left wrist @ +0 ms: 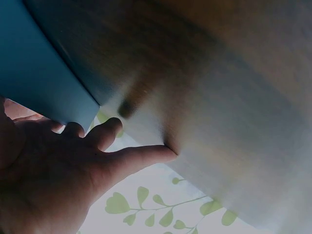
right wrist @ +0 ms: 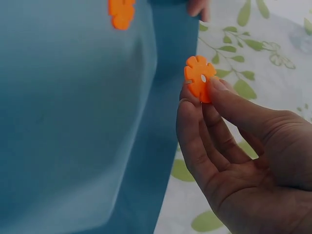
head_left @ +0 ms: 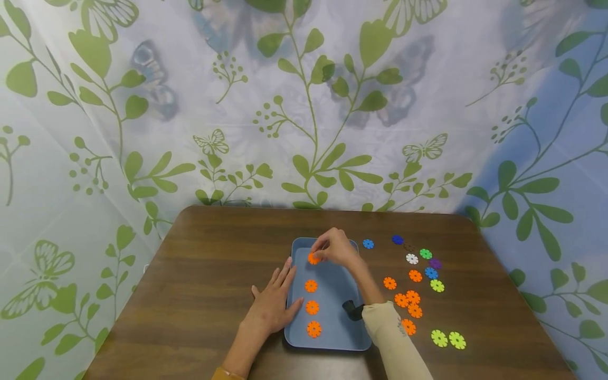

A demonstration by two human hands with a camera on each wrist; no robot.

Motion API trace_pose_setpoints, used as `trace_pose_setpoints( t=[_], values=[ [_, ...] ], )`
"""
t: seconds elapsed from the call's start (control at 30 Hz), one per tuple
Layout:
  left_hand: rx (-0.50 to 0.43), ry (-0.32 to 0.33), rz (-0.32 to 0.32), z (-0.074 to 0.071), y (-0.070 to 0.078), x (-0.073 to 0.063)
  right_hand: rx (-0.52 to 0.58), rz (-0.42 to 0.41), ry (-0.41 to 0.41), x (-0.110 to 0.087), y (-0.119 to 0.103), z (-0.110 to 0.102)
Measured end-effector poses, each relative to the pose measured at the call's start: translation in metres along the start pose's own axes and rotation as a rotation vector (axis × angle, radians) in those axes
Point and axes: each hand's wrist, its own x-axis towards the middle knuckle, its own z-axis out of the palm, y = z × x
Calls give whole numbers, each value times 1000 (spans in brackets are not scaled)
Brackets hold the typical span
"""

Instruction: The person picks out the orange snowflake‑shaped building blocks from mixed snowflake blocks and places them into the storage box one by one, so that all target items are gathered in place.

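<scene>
My right hand is over the far end of the blue-grey tray, pinching an orange notched disc between thumb and fingertips. The right wrist view shows this orange disc with slots round its edge and a small hole in the middle. Below it in the tray, a column of three orange discs runs toward me: one disc, a middle disc and a near disc. With fingers spread, my left hand rests at the tray's left rim; the left wrist view shows it touching the tray wall.
Right of the tray, loose orange discs lie scattered on the brown wooden table. Near them are yellow-green discs, blue discs, a white disc, a green disc and a purple disc. A leaf-patterned curtain hangs behind.
</scene>
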Motion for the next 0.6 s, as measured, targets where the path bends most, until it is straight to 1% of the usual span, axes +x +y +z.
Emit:
trace_pose_setpoints(
  t=[0.33, 0.47, 0.6],
  values=[
    [5, 1, 2, 2, -1, 1, -66, 26, -56, 4, 5, 13],
    [1, -2, -2, 1, 0, 1, -88, 55, -77, 5, 8, 20],
    [-2, -5, -5, 0, -1, 0, -107, 96, -74, 5, 9, 25]
  ],
)
